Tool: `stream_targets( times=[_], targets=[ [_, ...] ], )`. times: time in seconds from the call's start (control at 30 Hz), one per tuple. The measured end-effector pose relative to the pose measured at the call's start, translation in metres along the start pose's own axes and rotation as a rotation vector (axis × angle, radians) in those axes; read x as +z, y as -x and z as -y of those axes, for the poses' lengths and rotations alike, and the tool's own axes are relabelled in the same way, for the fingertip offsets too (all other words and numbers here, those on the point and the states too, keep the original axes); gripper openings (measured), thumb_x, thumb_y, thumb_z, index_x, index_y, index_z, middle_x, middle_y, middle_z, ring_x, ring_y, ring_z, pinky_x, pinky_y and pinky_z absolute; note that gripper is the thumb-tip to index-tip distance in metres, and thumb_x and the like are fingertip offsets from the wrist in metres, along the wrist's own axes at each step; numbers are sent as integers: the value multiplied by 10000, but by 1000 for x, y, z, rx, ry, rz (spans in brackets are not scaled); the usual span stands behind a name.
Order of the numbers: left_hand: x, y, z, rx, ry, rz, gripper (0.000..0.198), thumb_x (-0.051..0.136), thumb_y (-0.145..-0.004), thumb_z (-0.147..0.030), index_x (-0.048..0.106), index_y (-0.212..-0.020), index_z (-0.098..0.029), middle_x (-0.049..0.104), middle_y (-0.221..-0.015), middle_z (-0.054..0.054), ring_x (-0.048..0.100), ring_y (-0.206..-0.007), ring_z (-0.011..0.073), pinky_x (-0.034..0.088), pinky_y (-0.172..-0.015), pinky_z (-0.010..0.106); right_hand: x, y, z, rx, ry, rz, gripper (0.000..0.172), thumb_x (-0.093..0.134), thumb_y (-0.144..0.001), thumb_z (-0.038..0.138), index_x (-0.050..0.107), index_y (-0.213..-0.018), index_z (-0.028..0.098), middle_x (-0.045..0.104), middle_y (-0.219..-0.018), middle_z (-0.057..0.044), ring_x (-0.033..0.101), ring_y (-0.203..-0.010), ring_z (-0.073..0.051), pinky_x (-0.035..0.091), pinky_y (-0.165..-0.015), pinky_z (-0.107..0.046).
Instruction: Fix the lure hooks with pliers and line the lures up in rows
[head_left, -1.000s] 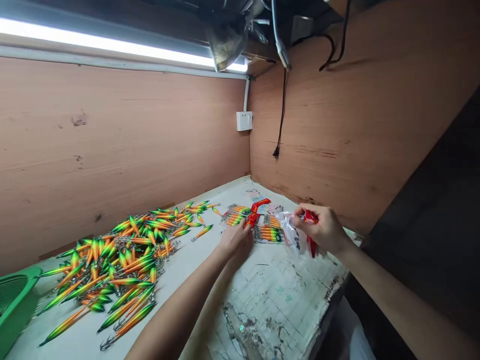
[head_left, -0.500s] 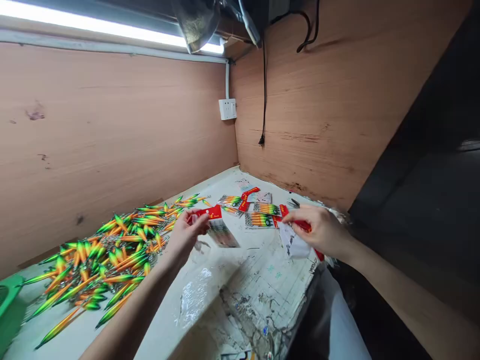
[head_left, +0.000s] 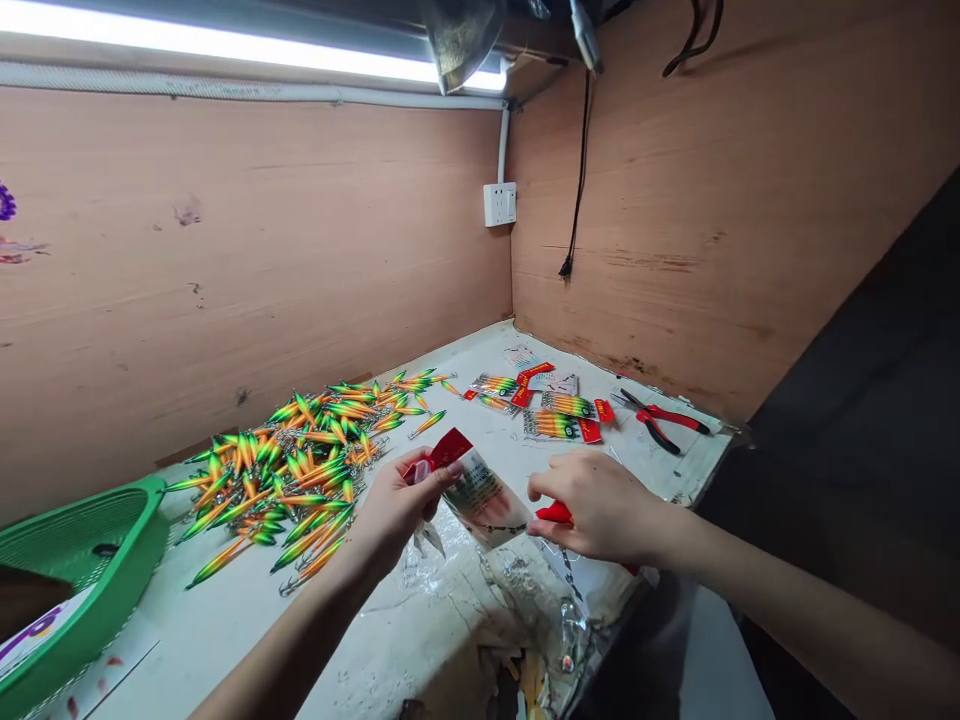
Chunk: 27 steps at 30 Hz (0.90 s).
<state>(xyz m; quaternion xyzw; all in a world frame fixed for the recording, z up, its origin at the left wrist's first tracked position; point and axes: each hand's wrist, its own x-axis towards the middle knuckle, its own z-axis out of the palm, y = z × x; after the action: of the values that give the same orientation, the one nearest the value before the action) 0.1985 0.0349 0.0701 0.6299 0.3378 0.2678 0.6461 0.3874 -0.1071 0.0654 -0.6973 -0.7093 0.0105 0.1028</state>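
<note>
My left hand point(head_left: 412, 490) pinches a clear plastic packet point(head_left: 484, 495) by its red header, tilted down to the right with printed text facing up. My right hand point(head_left: 592, 505) is closed at the packet's lower right corner. Red card point(head_left: 553, 513) shows between its thumb and fingers, and a white, dark-marked packet point(head_left: 592, 580) lies just below it; how these join is partly hidden by the hand. Left of my left hand spreads a pile of green, yellow and orange fishing lures point(head_left: 300, 470) with metal hooks.
Filled lure packets point(head_left: 559, 425) with red headers lie at the back of the white table point(head_left: 202, 640). Red-handled pliers point(head_left: 660, 418) rest near the right edge. A green basket point(head_left: 127, 560) stands at the left. The table surface is torn at the front.
My right hand has moved left and down, close to the packet in my left hand. That packet is now tilted and larger in view. The view has swung left, uncovering the pliers and more basket.
</note>
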Motion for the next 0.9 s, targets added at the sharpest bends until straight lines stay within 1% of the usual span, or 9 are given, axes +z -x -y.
stream_targets(
  times=[0.1, 0.2, 0.4, 0.53, 0.63, 0.67, 0.73, 0.8, 0.9],
  targets=[
    [0, 5, -2, 13, -1, -2, 449, 879, -546, -500, 600, -638, -161, 392, -475, -86, 288, -439, 48, 195, -427, 179, 3, -6, 5, -97, 22, 14, 125, 670, -819, 306, 694, -735, 216, 652, -660, -44, 540, -604, -174, 260, -556, -286],
    [-3, 5, -2, 5, 6, -31, 418, 863, -570, -480, 611, -656, -157, 383, -460, -91, 276, -434, 44, 169, -424, 178, 7, -10, 8, -207, 21, -17, 197, 617, -824, 222, 624, -627, 210, 602, -593, -34, 488, -593, -169, 232, -559, -304],
    [-21, -9, 21, -128, 89, -102, 365, 853, -592, -371, 566, -709, -179, 399, -474, -103, 252, -390, 34, 125, -399, 178, -3, -8, 9, -436, -105, -226, 200, 497, -844, 176, 599, -676, 210, 609, -597, -36, 444, -619, -182, 283, -617, -344],
    [-36, -2, 28, -134, 145, -11, 533, 820, -674, -428, 615, -1119, -217, 413, -510, -115, 301, -384, 66, 216, -420, 172, -14, -24, 3, -343, -408, -464, 226, 514, -916, 213, 627, -721, 214, 617, -600, -18, 475, -580, -158, 368, -592, -305],
    [-47, 10, 21, 6, 29, 124, 838, 919, -542, -338, 594, -1310, -251, 605, -714, -27, 565, -611, 145, 415, -563, 209, -15, -51, 2, -252, -467, -503, 230, 529, -930, 250, 638, -733, 201, 649, -652, -24, 562, -607, -151, 420, -591, -282],
    [-51, 12, 17, 53, -71, 104, 838, 939, -486, -280, 637, -1268, -239, 663, -824, 14, 621, -740, 184, 459, -637, 231, -14, -63, 3, -229, -484, -514, 233, 537, -927, 268, 640, -730, 198, 655, -664, -23, 578, -615, -149, 432, -597, -278],
    [-63, 10, 11, 98, -286, -55, 597, 918, -503, -272, 726, -1064, -202, 705, -923, 44, 641, -894, 234, 487, -732, 259, -10, -91, 9, -180, -510, -534, 260, 548, -930, 315, 634, -719, 191, 642, -662, -11, 588, -626, -147, 449, -615, -275],
    [-81, -1, 4, 75, -424, -235, 300, 832, -646, -375, 719, -839, -175, 691, -810, 22, 630, -840, 223, 482, -705, 263, -3, -126, 18, -108, -527, -552, 284, 554, -956, 358, 632, -751, 178, 621, -673, 8, 596, -643, -142, 473, -634, -276],
    [-119, -30, -10, -48, -530, -380, 306, 762, -759, -423, 651, -692, -146, 572, -603, -19, 555, -613, 161, 420, -548, 245, 11, -189, 40, 12, -534, -515, 258, 591, -977, 395, 656, -926, 151, 669, -850, 1, 645, -735, -143, 543, -694, -312]
  ],
)
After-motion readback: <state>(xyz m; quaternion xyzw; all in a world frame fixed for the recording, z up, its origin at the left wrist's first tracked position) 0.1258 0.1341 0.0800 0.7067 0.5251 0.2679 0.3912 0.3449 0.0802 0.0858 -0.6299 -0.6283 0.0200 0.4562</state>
